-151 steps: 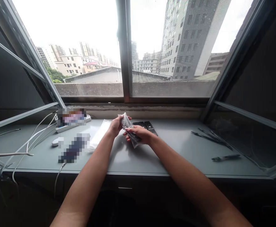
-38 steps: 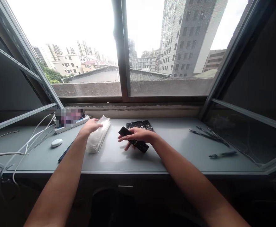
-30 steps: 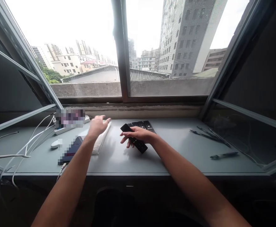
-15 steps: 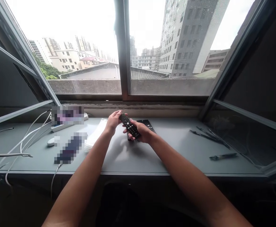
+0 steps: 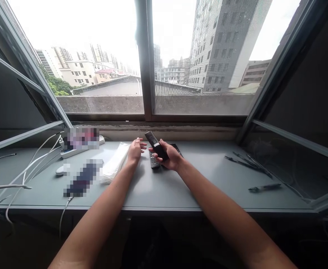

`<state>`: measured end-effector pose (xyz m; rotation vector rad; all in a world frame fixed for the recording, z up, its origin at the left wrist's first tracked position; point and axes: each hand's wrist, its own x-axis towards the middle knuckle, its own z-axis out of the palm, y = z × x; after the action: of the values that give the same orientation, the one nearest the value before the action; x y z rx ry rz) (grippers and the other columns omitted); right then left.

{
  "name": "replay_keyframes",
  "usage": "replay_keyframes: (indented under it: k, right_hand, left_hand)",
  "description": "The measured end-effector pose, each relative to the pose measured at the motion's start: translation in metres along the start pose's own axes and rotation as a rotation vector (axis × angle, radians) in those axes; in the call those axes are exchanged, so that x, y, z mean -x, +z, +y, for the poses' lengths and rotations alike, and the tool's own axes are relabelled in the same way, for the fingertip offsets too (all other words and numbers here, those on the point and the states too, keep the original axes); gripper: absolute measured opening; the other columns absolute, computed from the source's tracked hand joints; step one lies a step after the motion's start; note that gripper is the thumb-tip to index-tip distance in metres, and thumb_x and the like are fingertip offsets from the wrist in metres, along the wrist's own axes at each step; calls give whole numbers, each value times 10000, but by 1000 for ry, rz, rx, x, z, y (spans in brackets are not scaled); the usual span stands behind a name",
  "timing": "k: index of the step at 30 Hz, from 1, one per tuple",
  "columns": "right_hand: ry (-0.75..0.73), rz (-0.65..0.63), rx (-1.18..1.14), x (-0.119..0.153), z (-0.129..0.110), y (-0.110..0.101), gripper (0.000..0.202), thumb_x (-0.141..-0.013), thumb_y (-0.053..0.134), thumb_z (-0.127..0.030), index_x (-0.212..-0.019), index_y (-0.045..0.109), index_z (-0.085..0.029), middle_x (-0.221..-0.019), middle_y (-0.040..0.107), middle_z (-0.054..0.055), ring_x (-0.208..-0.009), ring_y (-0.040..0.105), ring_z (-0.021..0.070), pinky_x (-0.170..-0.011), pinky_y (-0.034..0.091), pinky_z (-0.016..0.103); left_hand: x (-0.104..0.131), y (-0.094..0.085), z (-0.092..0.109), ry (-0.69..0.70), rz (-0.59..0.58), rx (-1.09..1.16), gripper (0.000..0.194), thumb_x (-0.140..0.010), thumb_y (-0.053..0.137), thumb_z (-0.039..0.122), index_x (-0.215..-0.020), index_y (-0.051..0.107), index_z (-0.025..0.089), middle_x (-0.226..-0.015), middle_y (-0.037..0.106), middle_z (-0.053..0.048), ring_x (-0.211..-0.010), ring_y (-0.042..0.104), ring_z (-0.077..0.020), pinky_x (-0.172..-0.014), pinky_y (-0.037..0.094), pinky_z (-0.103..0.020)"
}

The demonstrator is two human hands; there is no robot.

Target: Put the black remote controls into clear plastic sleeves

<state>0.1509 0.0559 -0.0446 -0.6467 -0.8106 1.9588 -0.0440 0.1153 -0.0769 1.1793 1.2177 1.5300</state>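
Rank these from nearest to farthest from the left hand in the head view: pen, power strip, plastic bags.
1. Plastic bags, just left of the left hand.
2. Power strip, farther left, toward the back.
3. Pen, far over on the right.

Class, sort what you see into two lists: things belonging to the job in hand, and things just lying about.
Apparently in the job:
held remote in the right hand
remotes lying beneath it
plastic bags

Seemingly just lying about:
pen
power strip
cables
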Motion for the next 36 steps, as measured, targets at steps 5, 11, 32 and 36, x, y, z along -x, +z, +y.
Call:
replay_keyframes:
  k: [5, 11, 32, 36]
  right_hand:
    - [-47, -71, -46, 1, 0, 0, 265, -1093, 583, -416, -1070, 696, -177, -854, 685, 37, -601, 568, 121, -472, 456, 207]
    - [-238, 64, 224, 0, 10, 7, 305, -829, 902, -267, -1067, 722, -204, -938, 773, 43, -818, 709, 177, -740, 596, 287]
    - [-583, 143, 862, -6, 15, -1, 684, -861, 863, -506, -1462, 712, -217, -925, 718, 4, -759, 635, 160, -700, 540, 270]
    - [-634, 195, 995, -7, 22, -1, 642, -932, 799, -509, -1487, 683, -207, -958, 742, 23, -778, 665, 179, -776, 581, 319]
  left_hand:
    - [-2, -1, -5, 51, 19, -59, 404, -1062, 520, 544, -1136, 662, 173, -939, 775, -112, -719, 687, -187, -607, 473, -278]
    - [1, 0, -3, 47, 20, -23, 482, -1018, 581, 636, -1113, 684, 175, -934, 772, -120, -734, 688, -201, -618, 473, -288]
    - [29, -7, 19, 43, -353, 101, 629, -882, 784, 691, -1237, 766, 172, -905, 736, -81, -721, 666, -187, -642, 507, -285]
    - [24, -6, 14, 5, -310, 105, 803, -795, 918, 570, -1464, 660, 209, -1131, 761, -91, -891, 720, -202, -758, 557, -283]
